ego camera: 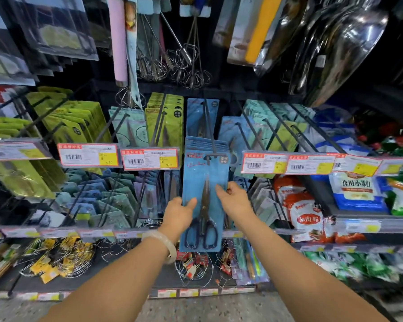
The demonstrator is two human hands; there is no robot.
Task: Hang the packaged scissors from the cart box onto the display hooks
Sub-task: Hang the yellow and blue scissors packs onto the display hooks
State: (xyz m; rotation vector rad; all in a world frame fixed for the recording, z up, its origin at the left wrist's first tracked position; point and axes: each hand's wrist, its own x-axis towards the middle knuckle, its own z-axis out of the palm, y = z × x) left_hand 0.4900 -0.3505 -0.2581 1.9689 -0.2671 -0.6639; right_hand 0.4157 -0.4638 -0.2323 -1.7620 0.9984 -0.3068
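Scissors pack [205, 194], blue card, dark-handled blades facing us, and both hands are on it right now! Left hand [177, 211] has its thumb laid across the front of the card's left edge with the other fingers tucked out of sight behind it, so that reads as a pinch on the edge; right hand [234, 201] mirrors it, thumb reaching onto the front near the blade tips, fingers curled round the right edge. Why two hands? My read is that the card is long and floppy, and a grip on each side keeps it square while the slot up top rides along the hook. And look up there: the card's hanging slot is already over the display hook [211, 145], the black wire running back through a stack of matching blue cards behind this one. So the pack hangs in front of that stack, at the outer end of the hook, its middle between the two thumbs and the handles dangling below the hands, down past a pale bracelet [163, 246] on the left wrist. Judging from here, this one looks as good as hung; what's left is a nudge back and a release. Price labels [149, 159] flank it either side, whisks [186, 66] overhead. Cart box? Not in shot.
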